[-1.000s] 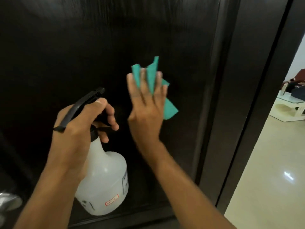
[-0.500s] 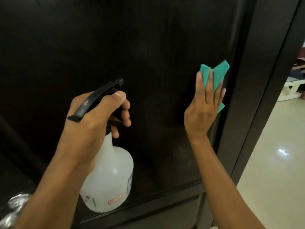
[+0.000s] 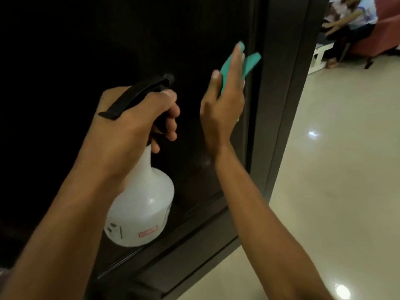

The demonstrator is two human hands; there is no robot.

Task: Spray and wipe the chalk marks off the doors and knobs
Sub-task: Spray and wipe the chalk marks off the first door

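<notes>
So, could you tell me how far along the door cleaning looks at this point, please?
Done: no chalk marks show on the dark door panel in view, though it is dim. In hand: the right hand presses the teal cloth flat near the panel's right edge, while the left hand grips the spray bottle by its trigger head. Left: no knob is in view, so I cannot judge the knobs.

Glossy cream floor (image 3: 337, 169) — red sofa (image 3: 381, 40)

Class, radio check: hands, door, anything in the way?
Left hand grips spray bottle. Right hand presses teal cloth flat on dark door. No chalk marks visible. Nothing blocking.
</notes>
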